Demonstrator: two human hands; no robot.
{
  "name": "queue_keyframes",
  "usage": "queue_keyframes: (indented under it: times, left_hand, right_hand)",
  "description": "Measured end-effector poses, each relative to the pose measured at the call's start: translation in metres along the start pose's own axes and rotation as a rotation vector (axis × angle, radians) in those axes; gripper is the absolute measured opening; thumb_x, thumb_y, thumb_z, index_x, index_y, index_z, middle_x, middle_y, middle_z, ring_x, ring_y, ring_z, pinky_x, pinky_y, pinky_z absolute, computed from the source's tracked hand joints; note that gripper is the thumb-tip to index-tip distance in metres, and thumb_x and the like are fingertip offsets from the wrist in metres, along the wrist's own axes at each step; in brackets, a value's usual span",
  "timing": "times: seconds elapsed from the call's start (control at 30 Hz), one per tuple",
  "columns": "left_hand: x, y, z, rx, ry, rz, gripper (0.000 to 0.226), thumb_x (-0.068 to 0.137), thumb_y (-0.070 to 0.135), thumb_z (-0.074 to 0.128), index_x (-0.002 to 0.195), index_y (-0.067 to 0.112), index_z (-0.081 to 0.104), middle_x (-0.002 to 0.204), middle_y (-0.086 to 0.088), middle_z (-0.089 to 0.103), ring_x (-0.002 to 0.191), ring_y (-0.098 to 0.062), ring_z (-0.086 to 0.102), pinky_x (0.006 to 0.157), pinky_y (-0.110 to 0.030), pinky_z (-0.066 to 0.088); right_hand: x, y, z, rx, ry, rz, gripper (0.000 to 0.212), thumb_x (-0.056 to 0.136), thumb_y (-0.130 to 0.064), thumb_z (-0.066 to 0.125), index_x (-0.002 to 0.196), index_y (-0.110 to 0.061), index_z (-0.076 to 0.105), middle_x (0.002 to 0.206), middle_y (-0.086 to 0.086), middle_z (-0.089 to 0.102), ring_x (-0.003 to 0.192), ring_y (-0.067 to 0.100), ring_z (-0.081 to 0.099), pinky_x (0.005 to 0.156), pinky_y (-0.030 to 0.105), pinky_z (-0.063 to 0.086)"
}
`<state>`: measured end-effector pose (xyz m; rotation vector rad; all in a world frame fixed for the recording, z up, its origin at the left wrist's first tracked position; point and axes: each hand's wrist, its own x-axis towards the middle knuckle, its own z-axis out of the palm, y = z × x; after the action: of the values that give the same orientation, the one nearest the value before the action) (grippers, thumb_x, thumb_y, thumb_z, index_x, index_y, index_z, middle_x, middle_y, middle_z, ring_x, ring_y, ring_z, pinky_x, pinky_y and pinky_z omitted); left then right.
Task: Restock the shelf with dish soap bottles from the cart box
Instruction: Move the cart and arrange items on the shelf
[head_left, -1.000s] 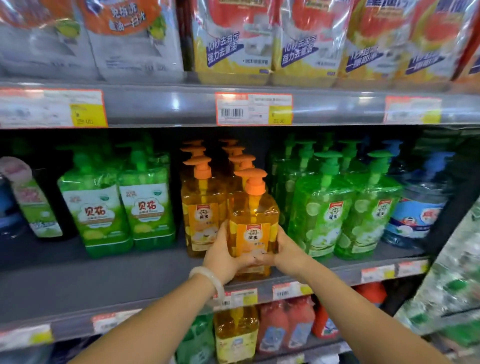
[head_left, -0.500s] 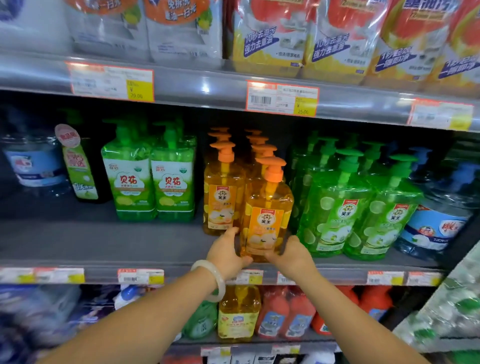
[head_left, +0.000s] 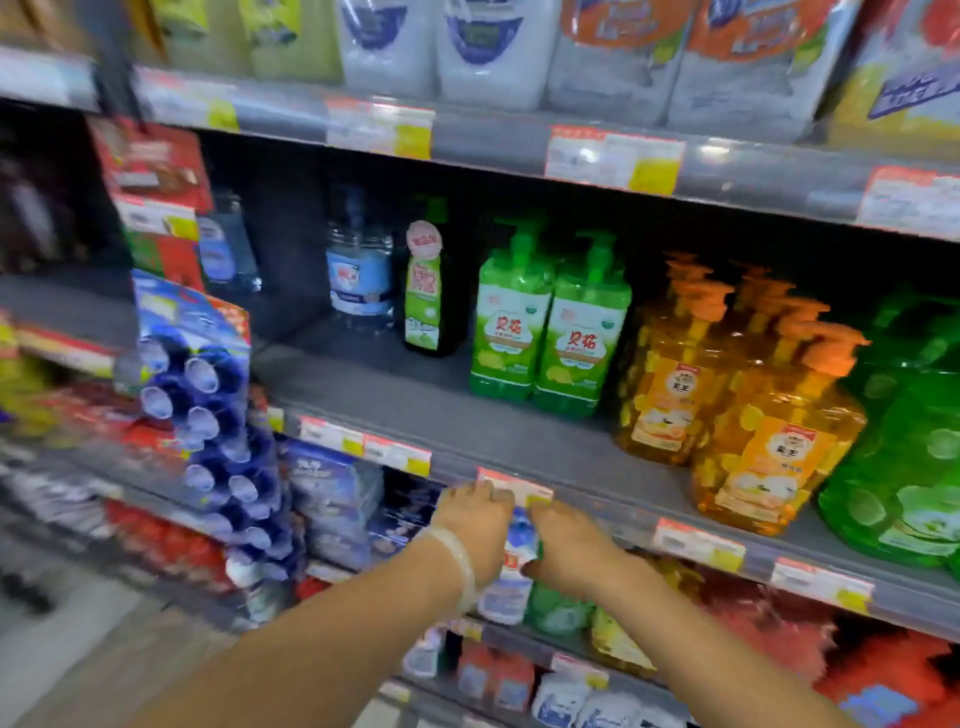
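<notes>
Both hands, left (head_left: 475, 525) and right (head_left: 569, 545), hover before the shelf (head_left: 519, 441) edge.

There is a single view, from a wide-angle camera worn on the person's head. It looks forward and slightly down at close range onto a grey metal shop shelf (head_left: 395, 410), which runs tilted from the left of the frame down to the lower right. Both bare forearms enter from the bottom edge, the left hand (head_left: 475, 519) and right hand (head_left: 569, 545) meeting just below centre at the shelf's front edge. The orange pump bottles of dish soap (head_left: 769, 447) stand at the right. The edges are blurred.
</notes>
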<state>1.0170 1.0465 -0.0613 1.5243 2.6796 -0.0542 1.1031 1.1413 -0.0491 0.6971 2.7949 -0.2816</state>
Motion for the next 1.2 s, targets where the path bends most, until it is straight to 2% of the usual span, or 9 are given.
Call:
queue_keyframes:
  times: [0.17,0.3,0.4,0.5,0.73,0.8,0.9,1.2]
  left_hand:
    - [-0.095,-0.157,0.003,0.032,-0.048,-0.317,0.057,0.087,0.024,0.059,0.136,0.011,0.033,0.134,-0.013,0.043,0.126,-0.03,0.042,0.101,-0.039,0.037]
    - [-0.185,-0.273,-0.002,-0.002,-0.066,-0.549,0.055,0.084,0.024,0.061,0.132,0.011,0.036,0.134,-0.013,0.044,0.127,-0.032,0.041,0.102,-0.041,0.036]
    - [-0.251,-0.337,-0.001,-0.002,-0.105,-0.695,0.058,0.084,0.025,0.063,0.133,0.011,0.035,0.134,-0.012,0.044,0.126,-0.032,0.041,0.102,-0.041,0.037]
    - [-0.309,-0.385,0.003,-0.019,-0.124,-0.823,0.059,0.085,0.022,0.062,0.136,0.012,0.034,0.137,-0.011,0.041,0.129,-0.032,0.04,0.103,-0.042,0.036]
    - [-0.397,-0.475,0.008,-0.071,-0.098,-1.056,0.045,0.088,0.021,0.057,0.129,0.012,0.04,0.13,-0.013,0.046,0.122,-0.033,0.044,0.096,-0.041,0.04]
    - [-0.411,-0.501,0.012,-0.086,-0.116,-1.093,0.048,0.088,0.022,0.059,0.13,0.011,0.039,0.131,-0.014,0.045,0.123,-0.034,0.043,0.098,-0.041,0.039]
    - [-0.423,-0.548,0.016,-0.093,-0.112,-1.151,0.056,0.085,0.024,0.063,0.133,0.011,0.037,0.133,-0.013,0.044,0.126,-0.033,0.041,0.101,-0.042,0.038]
    - [-0.438,-0.713,-0.004,-0.072,-0.001,-1.287,0.055,0.082,0.021,0.064,0.131,0.013,0.04,0.132,-0.012,0.047,0.123,-0.033,0.045,0.099,-0.041,0.041]
  right_hand:
    - [0.037,-0.167,0.023,-0.036,-0.02,-0.247,0.054,0.087,-0.035,0.06,0.129,-0.01,0.041,0.129,0.017,0.049,0.121,0.034,0.049,0.095,0.039,0.044]
    - [0.046,-0.313,0.036,-0.077,-0.008,-0.42,0.045,0.089,-0.024,0.056,0.127,-0.008,0.041,0.129,0.017,0.048,0.117,0.035,0.05,0.087,0.039,0.044]
    - [0.045,-0.407,0.05,-0.125,0.0,-0.506,0.04,0.088,-0.017,0.055,0.124,-0.007,0.042,0.128,0.016,0.047,0.12,0.034,0.048,0.088,0.039,0.044]
    - [0.04,-0.486,0.059,-0.138,-0.036,-0.619,0.042,0.086,-0.021,0.059,0.124,-0.008,0.043,0.129,0.016,0.048,0.121,0.034,0.047,0.091,0.04,0.044]
    - [0.042,-0.632,0.068,-0.233,-0.111,-0.84,0.058,0.085,-0.034,0.064,0.129,-0.008,0.038,0.134,0.014,0.043,0.126,0.033,0.043,0.096,0.041,0.041]
    - [0.05,-0.667,0.075,-0.253,-0.127,-0.874,0.06,0.085,-0.034,0.063,0.133,-0.009,0.036,0.138,0.013,0.041,0.129,0.032,0.04,0.1,0.041,0.04]
    - [0.07,-0.718,0.077,-0.279,-0.128,-0.918,0.057,0.087,-0.03,0.061,0.134,-0.01,0.035,0.14,0.013,0.038,0.131,0.033,0.038,0.102,0.043,0.04]
    - [0.149,-0.882,0.041,-0.255,-0.071,-1.053,0.049,0.086,-0.029,0.062,0.127,-0.012,0.039,0.133,0.011,0.043,0.126,0.033,0.041,0.098,0.043,0.041]
